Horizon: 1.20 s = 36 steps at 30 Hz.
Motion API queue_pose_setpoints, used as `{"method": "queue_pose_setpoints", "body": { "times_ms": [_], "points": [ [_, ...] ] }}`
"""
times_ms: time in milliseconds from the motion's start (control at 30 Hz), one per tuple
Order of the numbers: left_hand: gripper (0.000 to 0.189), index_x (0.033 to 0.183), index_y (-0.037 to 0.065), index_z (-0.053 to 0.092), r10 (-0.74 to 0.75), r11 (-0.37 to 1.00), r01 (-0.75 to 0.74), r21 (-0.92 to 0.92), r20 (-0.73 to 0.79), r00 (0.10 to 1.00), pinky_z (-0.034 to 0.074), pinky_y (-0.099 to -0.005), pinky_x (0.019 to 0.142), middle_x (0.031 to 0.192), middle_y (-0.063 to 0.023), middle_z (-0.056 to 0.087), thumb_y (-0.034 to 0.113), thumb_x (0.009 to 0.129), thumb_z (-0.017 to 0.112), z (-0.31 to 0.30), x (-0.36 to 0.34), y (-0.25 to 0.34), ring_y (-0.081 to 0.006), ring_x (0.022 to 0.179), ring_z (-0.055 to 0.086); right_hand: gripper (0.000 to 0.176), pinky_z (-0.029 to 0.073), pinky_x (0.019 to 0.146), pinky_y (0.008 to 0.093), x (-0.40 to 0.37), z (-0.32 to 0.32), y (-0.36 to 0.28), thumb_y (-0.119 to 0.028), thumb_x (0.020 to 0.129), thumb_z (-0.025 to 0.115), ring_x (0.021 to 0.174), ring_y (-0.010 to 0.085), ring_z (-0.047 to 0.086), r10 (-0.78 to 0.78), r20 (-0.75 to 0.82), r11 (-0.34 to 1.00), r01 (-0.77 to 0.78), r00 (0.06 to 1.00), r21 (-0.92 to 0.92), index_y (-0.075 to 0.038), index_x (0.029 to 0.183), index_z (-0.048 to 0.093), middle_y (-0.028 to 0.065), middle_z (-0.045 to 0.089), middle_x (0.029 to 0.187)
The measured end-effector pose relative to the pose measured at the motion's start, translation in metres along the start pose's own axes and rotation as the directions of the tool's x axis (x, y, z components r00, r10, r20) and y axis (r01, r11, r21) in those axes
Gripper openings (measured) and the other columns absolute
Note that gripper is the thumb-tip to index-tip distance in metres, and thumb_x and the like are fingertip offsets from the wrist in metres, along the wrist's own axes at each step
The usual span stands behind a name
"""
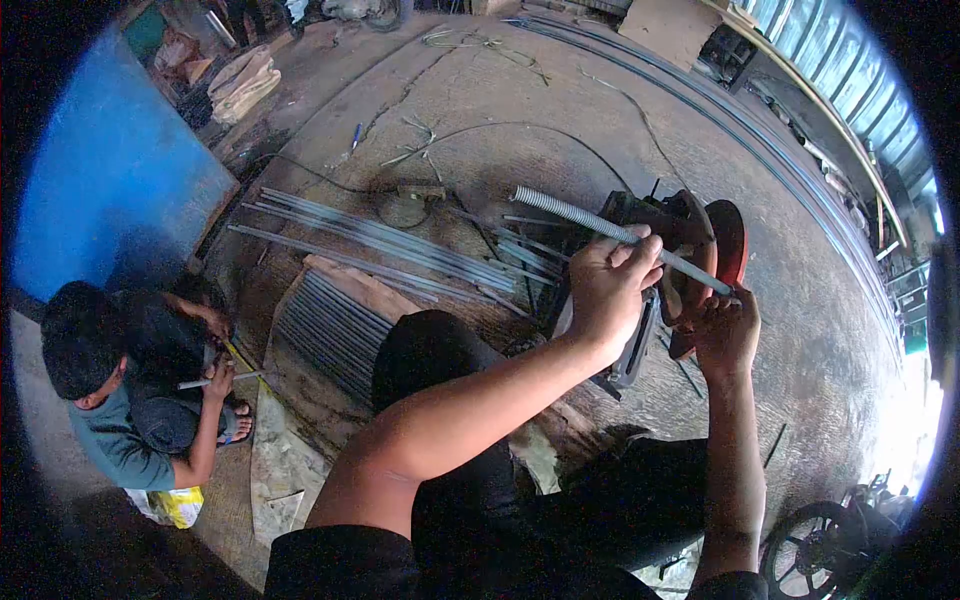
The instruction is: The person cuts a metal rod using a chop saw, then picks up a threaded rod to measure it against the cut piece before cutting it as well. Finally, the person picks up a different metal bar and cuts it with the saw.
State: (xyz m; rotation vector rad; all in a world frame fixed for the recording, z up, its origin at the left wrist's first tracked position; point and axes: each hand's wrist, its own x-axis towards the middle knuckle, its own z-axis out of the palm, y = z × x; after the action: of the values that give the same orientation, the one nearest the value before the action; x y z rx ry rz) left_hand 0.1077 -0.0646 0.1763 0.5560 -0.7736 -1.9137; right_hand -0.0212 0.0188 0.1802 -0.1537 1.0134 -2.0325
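A grey metal rod (690,268), its upper-left end coarsely threaded or wrapped in a coil, slants down to the right across both hands. My left hand (613,285) is closed round its middle, just below the ribbed part. The rod's plain lower end is pinched in my right hand (728,325). Behind the rod and close to both hands stands a dark machine with a red guard (733,240); the hands and rod partly hide it. Whether the rod touches the machine, I cannot tell.
Several long rods (390,238) lie on the floor, and more rods (330,330) sit in a row on brown sheeting. A co-worker (120,400) crouches at the left, holding a thin rod. A blue panel (120,170) stands behind; a motorcycle wheel (805,550) shows at lower right.
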Motion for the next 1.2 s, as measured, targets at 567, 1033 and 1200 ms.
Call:
{"method": "queue_pose_setpoints", "body": {
  "times_ms": [567,1033,1200],
  "points": [
    [0.022,0.1,0.0,0.057,0.007,1.0,-0.007,0.004,0.019,1.0,0.053,-0.0245,0.07,0.087,-0.0047,0.061,0.013,0.084,0.064,-0.001,-0.001,-0.001,-0.0112,0.076,0.06,0.01,0.047,0.07,0.0283,0.031,-0.054,0.002,-0.009,0.092,0.041,0.075,0.0154,0.053,0.026,0.222,0.989,0.006,0.975,-0.145,-0.002,0.096,0.047,0.0038,0.05,0.081],
    [0.021,0.1,0.001,0.058,-0.008,1.0,0.008,0.021,-0.004,1.0,0.054,-0.0249,0.071,0.089,-0.0046,0.062,0.013,0.084,0.065,-0.001,-0.001,0.0,-0.0118,0.077,0.06,0.018,0.043,0.085,0.03,0.039,-0.06,0.008,-0.017,0.093,0.039,0.087,0.0176,0.052,-0.006,0.121,0.998,0.013,0.993,-0.054,-0.001,0.098,0.044,0.0072,0.051,0.09],
    [0.021,0.1,0.001,0.059,0.011,1.0,-0.011,-0.009,0.002,1.0,0.053,-0.0251,0.071,0.089,-0.0048,0.062,0.013,0.084,0.065,-0.002,-0.001,-0.002,-0.0119,0.076,0.06,0.022,0.041,0.087,0.0358,0.03,-0.047,0.003,-0.02,0.092,0.039,0.096,0.0229,0.05,-0.047,0.209,0.918,0.125,0.977,-0.376,0.0,0.101,0.043,0.0111,0.048,0.1]
  ]
}}
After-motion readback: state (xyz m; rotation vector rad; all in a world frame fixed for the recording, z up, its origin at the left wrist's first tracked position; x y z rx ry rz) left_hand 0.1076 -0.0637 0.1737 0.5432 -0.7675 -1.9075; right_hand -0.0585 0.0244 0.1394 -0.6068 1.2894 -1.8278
